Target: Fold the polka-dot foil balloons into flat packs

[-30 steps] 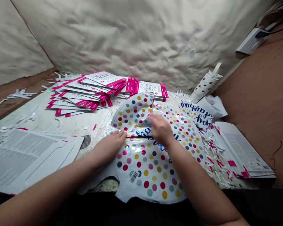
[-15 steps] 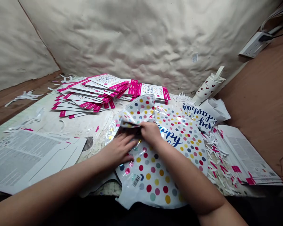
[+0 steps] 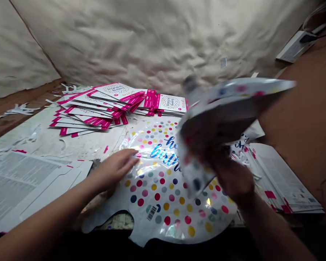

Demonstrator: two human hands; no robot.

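A flat white foil balloon (image 3: 165,203) with coloured dots, blue "birthday" lettering and a barcode lies in front of me, its lower edge past the table's front edge. My left hand (image 3: 118,167) is at its left edge, fingers stretched out and holding nothing. To the right, my right hand (image 3: 235,177) is closed on a second dotted foil balloon (image 3: 198,134), lifted and folded over, its greyish underside showing. Motion smears this raised balloon, which covers part of the lettering below. My right fingertips are hidden in its folds.
Pink-and-white "happy birthday" packets (image 3: 97,108) are piled at the back left, with a smaller stack (image 3: 170,103) beside them. Printed card sleeves lie left (image 3: 43,185) and right (image 3: 282,177). Paper shreds (image 3: 19,109) are scattered about. A power socket (image 3: 296,47) is on the right wall.
My right hand has swung up and right with the folded balloon, uncovering the lettering on the one below. My left hand has drawn back left. The cup at the back is now mostly hidden.
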